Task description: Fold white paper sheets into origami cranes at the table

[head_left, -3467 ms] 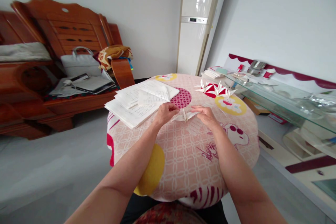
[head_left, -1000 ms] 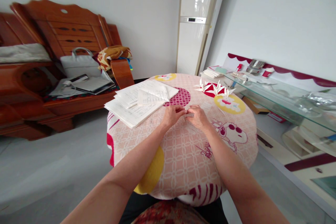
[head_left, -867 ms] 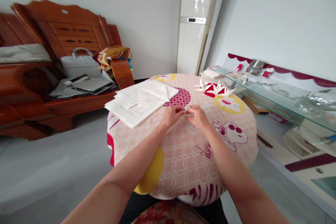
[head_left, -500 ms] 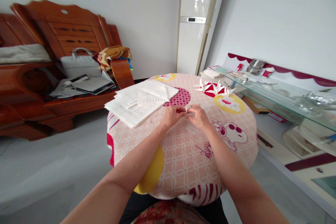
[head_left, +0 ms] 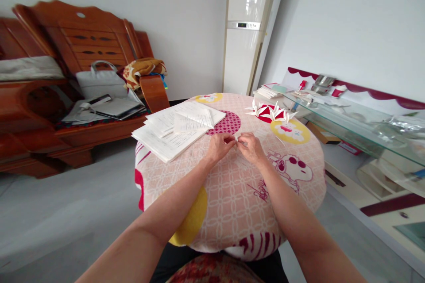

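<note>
My left hand [head_left: 219, 147] and my right hand [head_left: 250, 147] meet over the middle of a round table [head_left: 232, 194] covered with a pink cartoon-print cloth. Both pinch a small folded white paper piece [head_left: 237, 141], which is mostly hidden between the fingertips. Several finished white paper cranes [head_left: 270, 111] stand at the far right of the table. A stack of printed paper sheets [head_left: 175, 130] lies on the far left part, just beyond my left hand.
A wooden bench [head_left: 76, 84] with a grey bag [head_left: 99, 80] and papers stands on the left. A tall white air conditioner [head_left: 247, 31] is in the corner. A glass-topped low cabinet [head_left: 361, 128] with small items runs along the right wall.
The spread-out folded paper seen 3.5 s ago is now gathered small between my fingertips. My hands have drawn close together and have barely shifted over the last second.
</note>
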A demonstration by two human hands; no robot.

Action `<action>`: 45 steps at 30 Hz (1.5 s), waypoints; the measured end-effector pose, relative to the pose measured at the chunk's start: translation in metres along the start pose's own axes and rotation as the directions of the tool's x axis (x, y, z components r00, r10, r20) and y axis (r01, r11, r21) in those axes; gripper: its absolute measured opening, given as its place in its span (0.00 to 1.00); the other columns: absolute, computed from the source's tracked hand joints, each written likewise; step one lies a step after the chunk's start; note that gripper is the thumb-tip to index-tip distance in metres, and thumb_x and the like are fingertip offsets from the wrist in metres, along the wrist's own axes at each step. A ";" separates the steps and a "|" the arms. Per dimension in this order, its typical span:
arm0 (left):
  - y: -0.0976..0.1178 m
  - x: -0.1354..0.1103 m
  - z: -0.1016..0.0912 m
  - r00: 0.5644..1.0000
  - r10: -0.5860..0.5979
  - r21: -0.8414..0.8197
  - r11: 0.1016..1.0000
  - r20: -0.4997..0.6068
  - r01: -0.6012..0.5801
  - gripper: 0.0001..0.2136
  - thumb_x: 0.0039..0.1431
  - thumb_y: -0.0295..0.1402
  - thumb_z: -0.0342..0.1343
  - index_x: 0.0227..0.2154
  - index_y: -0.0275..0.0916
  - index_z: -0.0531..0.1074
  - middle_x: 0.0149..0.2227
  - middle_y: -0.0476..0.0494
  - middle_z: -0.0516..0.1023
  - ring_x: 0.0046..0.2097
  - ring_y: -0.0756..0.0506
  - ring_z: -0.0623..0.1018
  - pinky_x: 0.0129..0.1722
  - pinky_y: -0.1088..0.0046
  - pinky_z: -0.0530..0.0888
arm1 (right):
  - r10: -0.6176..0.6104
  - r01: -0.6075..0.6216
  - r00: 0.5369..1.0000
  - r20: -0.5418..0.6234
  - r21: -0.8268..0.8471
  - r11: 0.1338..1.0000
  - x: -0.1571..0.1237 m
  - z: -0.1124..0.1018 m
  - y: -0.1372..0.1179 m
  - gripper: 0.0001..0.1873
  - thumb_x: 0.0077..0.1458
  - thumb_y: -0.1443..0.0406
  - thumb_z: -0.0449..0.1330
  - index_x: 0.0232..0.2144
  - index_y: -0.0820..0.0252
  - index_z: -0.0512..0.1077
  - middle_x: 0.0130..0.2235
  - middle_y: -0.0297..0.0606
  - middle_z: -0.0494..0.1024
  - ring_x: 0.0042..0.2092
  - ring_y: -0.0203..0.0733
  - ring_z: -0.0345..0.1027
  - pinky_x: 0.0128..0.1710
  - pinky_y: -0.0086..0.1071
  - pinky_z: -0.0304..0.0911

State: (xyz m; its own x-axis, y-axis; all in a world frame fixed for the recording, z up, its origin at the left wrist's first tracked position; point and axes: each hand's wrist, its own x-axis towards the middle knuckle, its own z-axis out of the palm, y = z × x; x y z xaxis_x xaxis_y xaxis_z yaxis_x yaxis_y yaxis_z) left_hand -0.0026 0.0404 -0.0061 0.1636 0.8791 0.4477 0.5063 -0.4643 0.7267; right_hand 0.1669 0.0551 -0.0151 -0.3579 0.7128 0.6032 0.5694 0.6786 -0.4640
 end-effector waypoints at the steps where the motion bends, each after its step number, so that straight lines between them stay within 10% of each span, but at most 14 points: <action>1: 0.000 0.000 0.001 1.000 -0.002 -0.004 1.000 -0.009 0.002 0.06 0.53 0.22 0.57 0.26 0.35 0.79 0.27 0.48 0.80 0.29 0.51 0.74 0.33 0.77 0.69 | -0.009 0.009 1.000 -0.016 -0.001 1.000 0.000 0.000 0.000 0.11 0.53 0.72 0.58 0.21 0.56 0.70 0.26 0.37 0.73 0.38 0.45 0.69 0.45 0.37 0.62; 45: 0.007 -0.001 0.006 0.992 0.002 -0.017 1.000 -0.123 -0.004 0.05 0.51 0.23 0.57 0.27 0.36 0.77 0.27 0.48 0.80 0.29 0.51 0.74 0.32 0.77 0.69 | 0.064 -0.062 0.987 -0.149 0.022 0.998 -0.001 0.000 -0.007 0.06 0.52 0.70 0.59 0.25 0.55 0.72 0.31 0.39 0.79 0.38 0.47 0.71 0.42 0.38 0.66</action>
State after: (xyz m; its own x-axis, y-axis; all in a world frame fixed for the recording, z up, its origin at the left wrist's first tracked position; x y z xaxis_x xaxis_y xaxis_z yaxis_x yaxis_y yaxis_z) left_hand 0.0060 0.0374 -0.0049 0.0592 0.8581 0.5100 0.4910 -0.4699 0.7336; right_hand 0.1633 0.0490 -0.0125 -0.2064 0.7206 0.6619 0.5743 0.6369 -0.5143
